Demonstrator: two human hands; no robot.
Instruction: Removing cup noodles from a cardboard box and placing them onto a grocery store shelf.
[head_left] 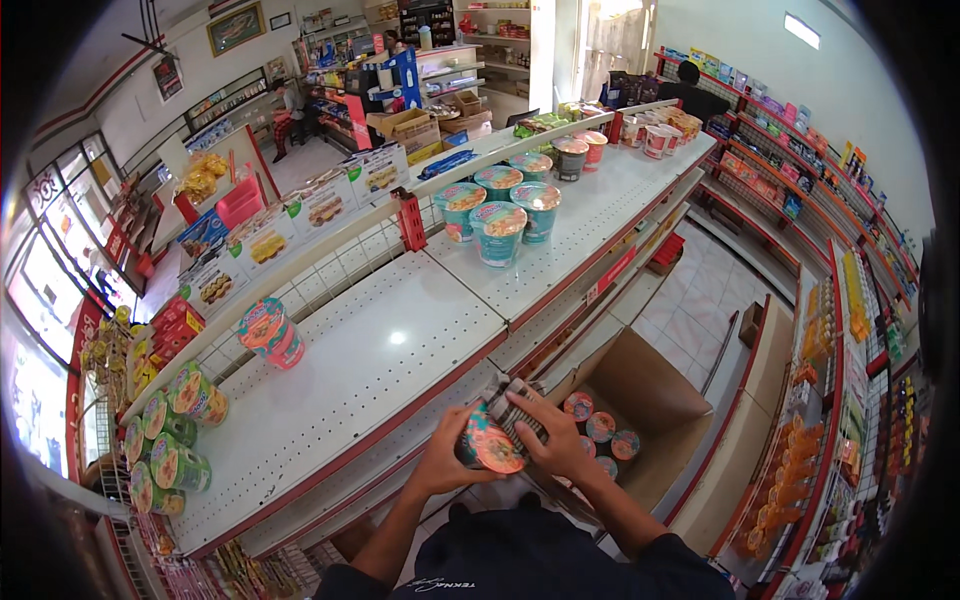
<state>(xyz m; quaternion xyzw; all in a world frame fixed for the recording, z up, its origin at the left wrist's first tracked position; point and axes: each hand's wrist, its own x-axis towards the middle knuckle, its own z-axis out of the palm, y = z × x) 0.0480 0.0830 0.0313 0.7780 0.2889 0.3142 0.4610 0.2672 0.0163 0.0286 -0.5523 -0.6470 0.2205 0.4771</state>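
A noodle cup (pixel 494 446) with a red and teal lid is tilted in front of my body, and my left hand (pixel 446 456) wraps round its side. A checkered cloth (pixel 508 396) is in my right hand (pixel 556 436), pressed against the cup. Below my right forearm, several similar noodle cups lie in an open cardboard box (pixel 655 385). On the white perforated shelf (pixel 350 400) before me stands a single pink noodle cup (pixel 272 334). Green noodle cups (pixel 178 462) are grouped at the shelf's left end, and teal noodle cups (pixel 498 236) stand farther along to the right.
A wire back rail with a red bracket (pixel 410 220) runs along the shelf. Past the teal cups are darker and red cups (pixel 590 150). At the right, a stocked rack (pixel 800 440) borders the tiled aisle. One person (pixel 692 92) is at the far right, another (pixel 288 115) far left.
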